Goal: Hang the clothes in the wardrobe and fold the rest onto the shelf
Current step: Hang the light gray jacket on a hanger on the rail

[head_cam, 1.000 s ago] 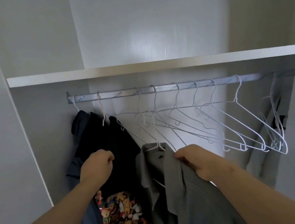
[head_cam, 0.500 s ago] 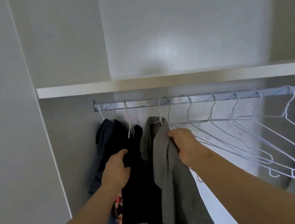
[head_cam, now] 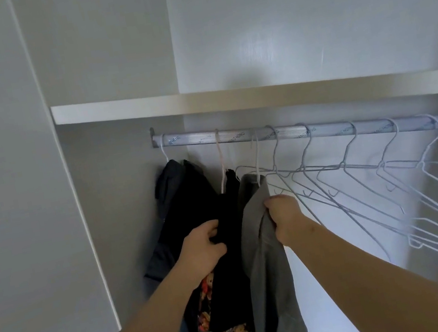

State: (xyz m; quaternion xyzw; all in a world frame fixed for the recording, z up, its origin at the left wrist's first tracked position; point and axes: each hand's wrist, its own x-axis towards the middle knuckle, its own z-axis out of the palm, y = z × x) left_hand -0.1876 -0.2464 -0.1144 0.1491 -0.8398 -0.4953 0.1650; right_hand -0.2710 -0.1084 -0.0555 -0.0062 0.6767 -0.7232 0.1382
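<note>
A grey shirt [head_cam: 263,260] hangs on a white wire hanger [head_cam: 256,156] whose hook is at the silver rail [head_cam: 322,130]. My right hand [head_cam: 285,218] grips the shirt's upper shoulder. To its left hangs a black garment [head_cam: 224,238] with a cartoon print low down; my left hand [head_cam: 204,248] grips its fabric. A dark garment [head_cam: 173,203] hangs at the rail's far left.
Several bare white wire hangers [head_cam: 392,193] hang along the rail to the right. A white shelf [head_cam: 229,99] runs above the rail. The wardrobe's left side panel [head_cam: 13,202] stands close beside the clothes.
The grey shirt on its hanger has been lifted from below up to the rail. Both hands rose with it and moved closer to the rail; the view has tilted upward.
</note>
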